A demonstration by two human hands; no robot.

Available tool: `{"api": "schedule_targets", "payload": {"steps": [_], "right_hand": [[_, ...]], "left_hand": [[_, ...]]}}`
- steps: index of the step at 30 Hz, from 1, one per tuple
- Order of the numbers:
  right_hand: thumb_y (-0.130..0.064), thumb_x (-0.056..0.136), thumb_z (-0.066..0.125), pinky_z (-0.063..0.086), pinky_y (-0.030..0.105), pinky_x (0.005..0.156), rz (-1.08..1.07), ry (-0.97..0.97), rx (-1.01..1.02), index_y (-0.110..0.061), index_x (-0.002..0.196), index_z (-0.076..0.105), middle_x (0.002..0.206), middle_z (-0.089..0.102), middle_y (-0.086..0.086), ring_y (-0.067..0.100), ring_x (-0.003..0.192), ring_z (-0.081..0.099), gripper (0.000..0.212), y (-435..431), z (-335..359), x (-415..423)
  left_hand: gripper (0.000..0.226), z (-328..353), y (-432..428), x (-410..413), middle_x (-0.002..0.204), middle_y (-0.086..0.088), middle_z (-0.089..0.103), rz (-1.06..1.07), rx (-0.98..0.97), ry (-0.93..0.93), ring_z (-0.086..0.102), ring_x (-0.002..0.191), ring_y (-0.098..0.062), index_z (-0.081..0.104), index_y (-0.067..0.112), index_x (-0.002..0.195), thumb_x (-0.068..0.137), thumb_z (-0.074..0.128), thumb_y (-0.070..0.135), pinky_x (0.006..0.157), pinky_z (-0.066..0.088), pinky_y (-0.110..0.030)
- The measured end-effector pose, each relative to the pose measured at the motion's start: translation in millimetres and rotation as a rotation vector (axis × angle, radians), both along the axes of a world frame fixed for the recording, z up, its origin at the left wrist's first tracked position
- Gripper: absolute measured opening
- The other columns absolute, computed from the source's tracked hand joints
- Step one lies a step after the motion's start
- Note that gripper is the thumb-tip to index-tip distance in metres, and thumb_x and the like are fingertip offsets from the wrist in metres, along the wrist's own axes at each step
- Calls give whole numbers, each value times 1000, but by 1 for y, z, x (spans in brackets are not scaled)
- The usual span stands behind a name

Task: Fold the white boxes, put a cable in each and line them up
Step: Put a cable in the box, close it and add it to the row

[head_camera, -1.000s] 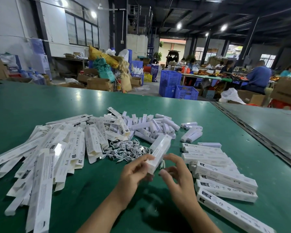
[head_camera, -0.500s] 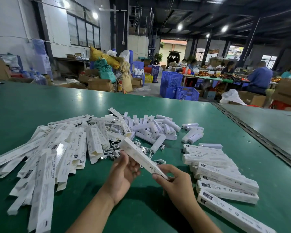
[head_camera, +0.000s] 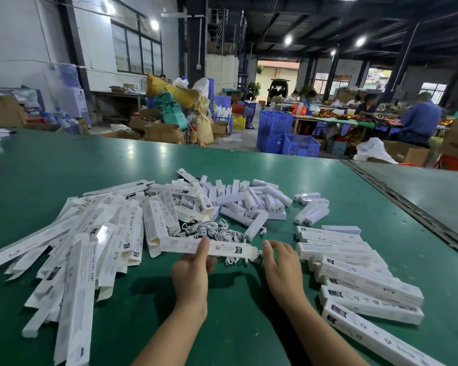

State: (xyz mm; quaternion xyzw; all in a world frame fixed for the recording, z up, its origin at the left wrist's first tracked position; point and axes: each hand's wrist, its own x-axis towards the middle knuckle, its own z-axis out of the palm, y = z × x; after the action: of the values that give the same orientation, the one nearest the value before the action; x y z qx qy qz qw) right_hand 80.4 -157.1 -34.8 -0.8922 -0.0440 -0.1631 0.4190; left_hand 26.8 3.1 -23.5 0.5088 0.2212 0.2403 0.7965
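Note:
My left hand [head_camera: 192,270] grips a long white box [head_camera: 230,250], held level above the green table [head_camera: 64,165], thumb on its top face. My right hand [head_camera: 282,262] sits at the box's right end, fingers curled by the end flap; whether it pinches the flap is unclear. Behind the box lies a tangle of white cables [head_camera: 212,231]. Flat unfolded boxes [head_camera: 95,239] are heaped at the left. Folded boxes [head_camera: 354,273] lie side by side in a row at the right.
Small white lamp bars [head_camera: 249,202] are scattered beyond the cables. A seam [head_camera: 407,207] separates this table from the neighbouring one at the right. Blue crates [head_camera: 288,138], cardboard boxes and seated workers fill the hall behind.
The box has swung from a slant to lying level and nearer the cables. My right hand has slid to its right end.

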Motion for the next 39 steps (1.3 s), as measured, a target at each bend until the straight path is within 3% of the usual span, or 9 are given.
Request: {"api": "schedule_targets", "payload": {"steps": [4,10,13,17,20,25,29,34,39], "right_hand": [[-53,99,34,27,38,109,35,71,-146,-30,133,55,141,49,0,20,135,25,46,11,0,24],[-59,98,24,18,49,114,104,185,-361,-43,142,37,154,29,2,20,147,3,49,23,1,43],[-50,96,34,16,50,114,135,206,-499,-46,146,28,154,26,2,24,148,1,50,25,1,48],[-47,95,38,24,46,109,102,175,-510,-39,137,39,144,40,4,25,142,15,42,27,0,48],[-43,96,45,32,42,103,29,130,-382,-25,124,50,131,52,5,25,132,27,34,25,-1,48],[-12,96,51,33,28,84,-121,60,-105,-14,113,63,110,63,9,26,117,41,21,15,0,43],[-13,97,54,47,33,71,-176,90,184,-15,104,64,92,64,2,27,92,59,13,7,4,34],[-13,95,60,44,22,47,-79,97,419,-29,89,64,81,68,-1,13,57,58,17,3,4,11],[-12,88,70,42,13,47,-82,54,585,-26,90,69,79,70,-10,-3,51,54,14,-4,5,-13]], "left_hand": [[23,3,0,1,56,6,66,44,-36,-10,62,65,-17,69,9,84,92,69,31,67,52,-30],[33,5,2,2,52,5,65,155,-44,-15,66,62,-17,60,9,75,93,65,36,61,52,-28],[36,6,1,3,57,1,66,161,-56,-11,67,59,-15,60,7,75,93,65,37,54,52,-23],[36,5,2,4,68,-8,67,137,-53,-5,67,60,-17,61,3,83,94,64,38,52,51,-21],[38,5,2,3,69,-10,68,117,-50,-3,67,60,-17,61,2,84,94,63,38,57,50,-26],[35,5,4,4,66,-5,70,82,-58,-5,69,61,-17,62,4,83,94,62,38,54,53,-24],[33,5,6,4,72,-6,75,58,-58,-16,71,62,-15,64,5,95,97,59,37,57,53,-27],[29,5,9,4,73,-5,76,67,-62,-29,72,61,-13,63,10,97,97,58,38,63,52,-31],[32,4,11,3,70,-3,75,82,-90,-45,70,59,-12,63,9,95,96,59,40,60,51,-29]]}}
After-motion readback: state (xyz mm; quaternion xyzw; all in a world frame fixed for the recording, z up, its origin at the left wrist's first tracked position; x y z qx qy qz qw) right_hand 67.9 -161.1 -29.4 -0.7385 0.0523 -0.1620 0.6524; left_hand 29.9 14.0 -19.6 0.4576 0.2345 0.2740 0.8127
